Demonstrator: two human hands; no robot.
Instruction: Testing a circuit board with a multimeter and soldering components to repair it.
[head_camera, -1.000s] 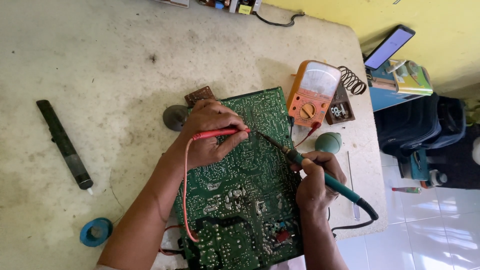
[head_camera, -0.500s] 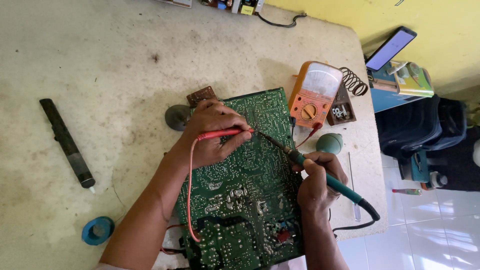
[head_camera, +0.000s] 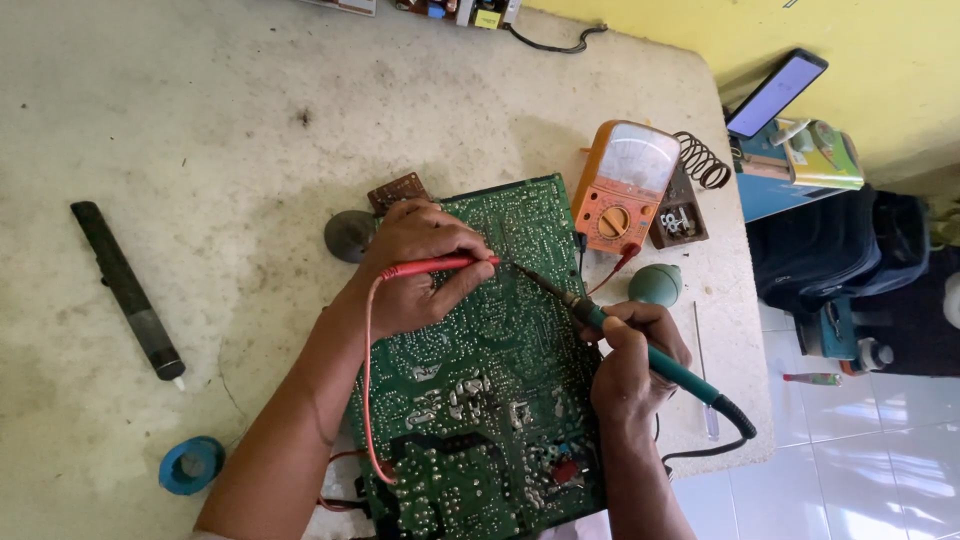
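Steadiness mattered most at this point of the work: the left hand (head_camera: 415, 275) lay flat on the upper part of the green circuit board (head_camera: 480, 400), solder side up on the desk (head_camera: 200, 130), its fingers clenched around a red test probe (head_camera: 440, 265) whose tip pointed toward the board's middle. Right of that probe tip, the right hand (head_camera: 635, 360) gripped the green-handled soldering iron (head_camera: 640, 350) like a pen, fingers closed low on the handle, and the dark tip slanted up-left until it met the board just beside the probe's end. Judging from this, the step was best done with both wrists braced on the board, the iron held on one joint only, and the probe kept off neighbouring pads so no bridge formed between the crowded solder points. The red lead (head_camera: 368, 400) looped down the board's left edge and was better kept clear of the hot tip. Above the board's right corner stood an orange analogue multimeter (head_camera: 625, 185); a small green bulb (head_camera: 655, 285) sat right of the board. Far left of the board lay a black bar-shaped tool (head_camera: 125, 290) and a blue roll (head_camera: 190, 465).
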